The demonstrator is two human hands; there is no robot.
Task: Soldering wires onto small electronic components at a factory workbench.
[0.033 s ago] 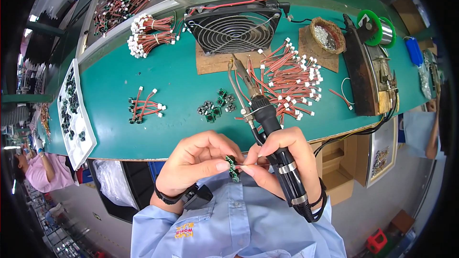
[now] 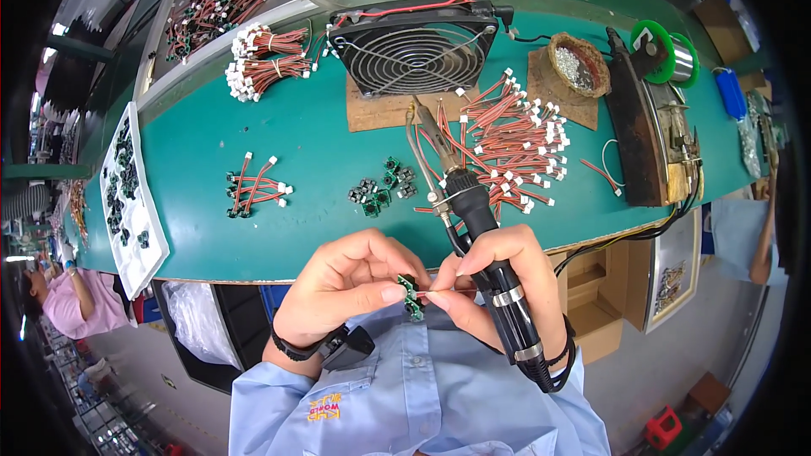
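Green circuit board (image 2: 411, 295), small, is pinched between thumb and forefinger of the left hand (image 2: 351, 287), held below the near edge of the counter (image 2: 253, 236), close to the chest. Its long axis runs roughly up and down in the view, top end toward the counter.

Right hand (image 2: 498, 283) is clenched around the handle of a black soldering iron (image 2: 477, 245). The same hand's fingers (image 2: 439, 295) pinch a short red wire (image 2: 435, 293), which lies crosswise with its free end pointing left at the board; wire end and board appear to touch, though the contact itself is too small to confirm.

Iron's long axis runs from the lower right beside the wrist up and slightly left, across the counter's near edge; the tip points away from the person, toward the far edge, well apart from the board. Both hands meet at the board; the left bears it.

On the counter: a loose heap of red leads with white plugs (image 2: 515, 148) right of centre, a cluster of spare green boards (image 2: 382, 188) mid-counter, and a black fan (image 2: 418, 46) at the far edge.
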